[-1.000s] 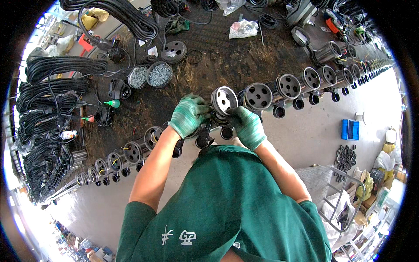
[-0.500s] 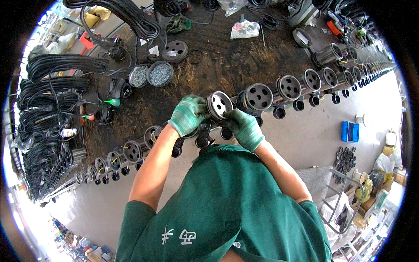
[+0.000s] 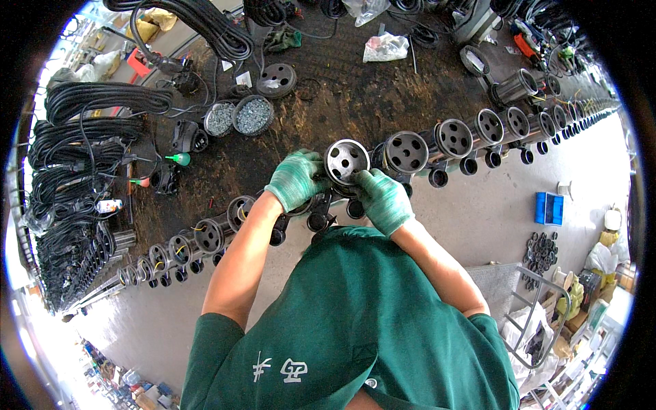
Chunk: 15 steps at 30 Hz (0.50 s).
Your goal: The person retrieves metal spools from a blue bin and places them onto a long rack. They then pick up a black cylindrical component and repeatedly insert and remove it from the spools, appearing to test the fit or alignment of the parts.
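A round metal cover with several holes faces up at the near edge of the workbench, on the end of a dark cylindrical housing. My left hand, in a green knit glove, is closed against the cover's left side; its fingertips are partly hidden. From the right, my right hand, gloved the same way, grips the lower right rim with thumb and fingers. Just to the right lies a similar housing with a dark perforated end. Small black ring-shaped fittings hang below the edge between my arms.
More housings line the bench edge on both sides. Two tubs of small metal fasteners stand at left, near a loose perforated disc. Coiled black cables crowd the far left. A blue crate sits on the floor at right.
The cover has tilted and turned between my hands, so its perforated face now shows more squarely. My right hand has shifted slightly; my left hand stays at the cover's left side.
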Available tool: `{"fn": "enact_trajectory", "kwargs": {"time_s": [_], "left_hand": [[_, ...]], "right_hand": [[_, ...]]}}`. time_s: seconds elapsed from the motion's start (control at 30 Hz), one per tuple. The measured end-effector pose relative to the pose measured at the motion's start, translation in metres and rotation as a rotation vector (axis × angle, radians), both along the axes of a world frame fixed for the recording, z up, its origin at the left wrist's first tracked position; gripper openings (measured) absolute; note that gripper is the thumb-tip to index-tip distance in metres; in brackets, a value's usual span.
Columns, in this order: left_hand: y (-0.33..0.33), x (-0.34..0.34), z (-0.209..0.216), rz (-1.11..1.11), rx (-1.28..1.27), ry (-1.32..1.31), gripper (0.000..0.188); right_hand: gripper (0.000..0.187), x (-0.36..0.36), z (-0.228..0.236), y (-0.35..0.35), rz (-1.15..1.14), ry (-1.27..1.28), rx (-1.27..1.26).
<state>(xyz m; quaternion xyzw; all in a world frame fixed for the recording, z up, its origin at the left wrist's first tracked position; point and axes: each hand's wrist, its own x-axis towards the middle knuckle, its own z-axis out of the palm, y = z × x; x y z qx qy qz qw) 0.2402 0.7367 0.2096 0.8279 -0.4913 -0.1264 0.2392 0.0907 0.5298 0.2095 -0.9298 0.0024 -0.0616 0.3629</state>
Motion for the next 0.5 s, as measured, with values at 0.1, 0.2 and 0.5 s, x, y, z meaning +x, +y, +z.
{"fn": "enact_trajectory", "kwargs": {"time_s": [0.1,0.2,0.5], "left_hand": [[0.005,-0.001,0.0,0.122,0.0,0.059,0.031],[0.016,0.01,0.012,0.259,0.013,0.194,0.05],[-0.043,-0.025,0.058,0.042,0.249,-0.004,0.113]], "right_hand": [[0.019,0.001,0.0,-0.002,0.005,-0.034,-0.013],[0.02,0.003,-0.005,-0.003,0.026,0.041,-0.117],[0.024,0.002,0.005,-0.002,0.113,-0.068,-0.267]]}}
